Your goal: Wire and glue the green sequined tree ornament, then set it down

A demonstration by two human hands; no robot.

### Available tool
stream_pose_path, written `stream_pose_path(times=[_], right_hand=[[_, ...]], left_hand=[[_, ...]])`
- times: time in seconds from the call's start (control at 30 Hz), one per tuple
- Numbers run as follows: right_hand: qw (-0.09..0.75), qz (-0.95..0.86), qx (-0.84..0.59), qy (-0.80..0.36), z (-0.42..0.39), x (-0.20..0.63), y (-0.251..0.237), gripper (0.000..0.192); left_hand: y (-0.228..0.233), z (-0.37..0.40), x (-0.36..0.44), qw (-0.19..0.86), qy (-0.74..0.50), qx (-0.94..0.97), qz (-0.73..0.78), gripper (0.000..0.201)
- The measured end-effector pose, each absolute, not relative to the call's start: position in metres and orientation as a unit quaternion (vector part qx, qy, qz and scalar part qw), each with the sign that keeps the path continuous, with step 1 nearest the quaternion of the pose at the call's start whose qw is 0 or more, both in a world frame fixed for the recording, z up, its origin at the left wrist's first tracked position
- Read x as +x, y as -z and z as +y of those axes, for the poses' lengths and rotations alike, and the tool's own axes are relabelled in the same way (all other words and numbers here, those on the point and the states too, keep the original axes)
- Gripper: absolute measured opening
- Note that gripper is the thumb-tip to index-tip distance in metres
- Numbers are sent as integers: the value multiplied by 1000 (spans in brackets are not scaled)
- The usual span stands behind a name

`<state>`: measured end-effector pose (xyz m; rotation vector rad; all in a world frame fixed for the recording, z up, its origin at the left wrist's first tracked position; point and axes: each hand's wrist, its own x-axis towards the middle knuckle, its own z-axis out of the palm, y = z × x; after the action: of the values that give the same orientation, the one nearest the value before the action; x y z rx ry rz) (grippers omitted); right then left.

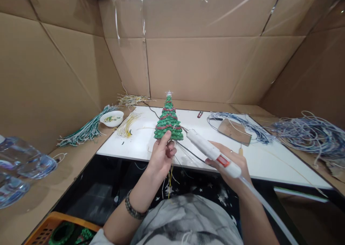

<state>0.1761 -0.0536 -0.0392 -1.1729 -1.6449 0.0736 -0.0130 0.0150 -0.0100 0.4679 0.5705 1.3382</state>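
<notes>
My left hand point(161, 154) grips a small green Christmas tree point(168, 121) by its base, thumb across the front. Red garlands ring the tree, and a pale star tops it. Thin yellow and white wires point(170, 178) dangle below that hand. In my right hand point(233, 162) is a white hot glue gun point(208, 148), its fingers wrapped around the body. The gun's nozzle points at the tree's lower right side, very close to it; whether they touch I cannot tell. A clear glue stick point(265, 205) trails out of the gun's back end.
On the white tabletop point(265, 166) are cut yellow wires point(126, 124), a brown cardboard piece point(234, 131) and a red item point(199, 114). Blue-white wires point(312, 135) lie right; green wires point(83, 128), a white bowl point(112, 118) and bottles point(29, 157) left. An orange basket point(51, 221) sits below. Cardboard walls surround the table.
</notes>
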Motion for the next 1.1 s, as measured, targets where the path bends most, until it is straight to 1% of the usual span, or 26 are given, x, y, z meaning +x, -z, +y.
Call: stream_pose_path(times=[0.07,0.2,0.27,0.4,0.5,0.57,0.73,0.83,1.0,1.1], right_hand=[[542,-672,-502,-59,-51,181,41,9],[579,-586,-559,-95,-33,193,43,14],[586,-542,-593,-105,-19,200,45,21],[551,-525,-643,-81,9,216,53,24],[509,-510,-685,-104,23,226,60,34],[479,-505,-708,-117,29,230,64,36],[451,-544,-704,-73,37,231,71,41],[437,-541,-716,-60,34,229,71,37],[407,-546,-732,15,18,230,80,28],[439,-578,-686,39,12,235,93,26]], left_hand=[[10,15,-13,724,-606,209,255,42],[8,14,-13,728,-604,204,251,45],[7,13,-13,730,-603,205,248,45],[5,10,-14,729,-602,213,247,47],[4,9,-13,728,-601,215,250,46],[4,9,-13,729,-600,214,249,45],[2,8,-14,726,-601,228,244,37],[2,6,-14,722,-602,235,248,33],[4,6,-13,728,-597,229,247,43],[3,7,-12,732,-594,226,247,48]])
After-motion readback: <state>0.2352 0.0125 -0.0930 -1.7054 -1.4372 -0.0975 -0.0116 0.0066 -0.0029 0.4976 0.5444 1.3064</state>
